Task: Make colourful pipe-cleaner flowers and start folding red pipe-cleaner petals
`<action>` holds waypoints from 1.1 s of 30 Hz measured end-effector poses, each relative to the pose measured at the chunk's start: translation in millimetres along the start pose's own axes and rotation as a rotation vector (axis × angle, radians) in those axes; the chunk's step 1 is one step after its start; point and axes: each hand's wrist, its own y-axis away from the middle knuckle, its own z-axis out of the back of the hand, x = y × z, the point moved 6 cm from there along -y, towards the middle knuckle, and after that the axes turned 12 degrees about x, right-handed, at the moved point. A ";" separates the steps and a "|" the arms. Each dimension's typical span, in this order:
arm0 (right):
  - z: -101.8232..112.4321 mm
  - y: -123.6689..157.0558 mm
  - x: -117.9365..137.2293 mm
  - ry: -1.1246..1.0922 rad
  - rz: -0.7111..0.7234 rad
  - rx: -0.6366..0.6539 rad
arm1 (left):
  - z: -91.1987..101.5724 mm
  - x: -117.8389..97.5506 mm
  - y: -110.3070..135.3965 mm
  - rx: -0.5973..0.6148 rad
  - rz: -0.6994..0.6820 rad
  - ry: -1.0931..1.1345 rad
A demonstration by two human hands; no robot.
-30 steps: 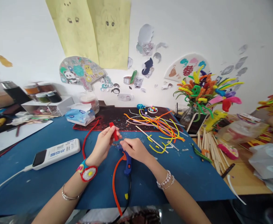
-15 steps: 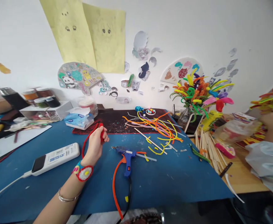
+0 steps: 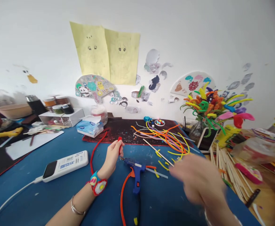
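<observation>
The right hand (image 3: 198,179) has swung in over the blue table (image 3: 17,169), blurred, its fingers loosely open and holding nothing. The left hand (image 3: 112,153) is closed on the end of a fuzzy red pipe cleaner (image 3: 97,151), just beyond a blue plastic glue gun (image 3: 136,174). A curved orange pipe cleaner (image 3: 122,201) lies beside the gun.

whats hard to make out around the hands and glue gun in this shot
Right hand: motion blur in the head view, so whether it holds anything is unclear.
Red piece: the left hand hides most of it in the head view.
Orange pipe cleaner and black cord of the glue gun: cut off by the head view's bottom edge.
</observation>
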 end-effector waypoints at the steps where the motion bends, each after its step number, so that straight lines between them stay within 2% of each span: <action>1: -9.1 -20.6 -17.1 0.098 0.003 0.114 | -2.3 1.4 0.7 0.008 0.009 -0.006; 3: -26.5 -53.1 -58.8 0.254 -0.058 0.267 | -5.5 2.3 2.2 0.024 0.021 -0.015; 5: -43.5 -69.1 -102.5 0.391 -0.143 0.373 | -6.2 1.3 3.2 0.031 0.020 -0.023; 8: -59.2 -66.0 -156.7 0.423 -0.239 0.382 | -3.9 0.5 3.2 0.024 0.031 -0.012; 10: -64.7 -56.1 -182.6 0.424 -0.263 0.371 | -3.1 1.3 3.1 0.019 0.052 0.010; 16: -57.4 -38.0 -231.4 0.369 -0.346 0.283 | -8.2 -0.7 8.7 0.058 0.083 0.100; 19: -50.4 -32.3 -250.6 0.362 -0.453 0.213 | -5.2 -2.1 9.8 0.052 0.079 0.152; 23: -47.7 -26.1 -264.4 0.373 -0.563 0.201 | 2.1 0.2 7.2 0.010 0.096 0.190; 27: -55.6 -26.0 -257.0 0.429 -0.552 0.266 | -1.5 3.9 6.5 0.018 0.106 0.157; 33: -73.5 -28.1 -237.2 0.520 -0.505 0.387 | -20.9 17.7 16.0 0.083 0.154 0.104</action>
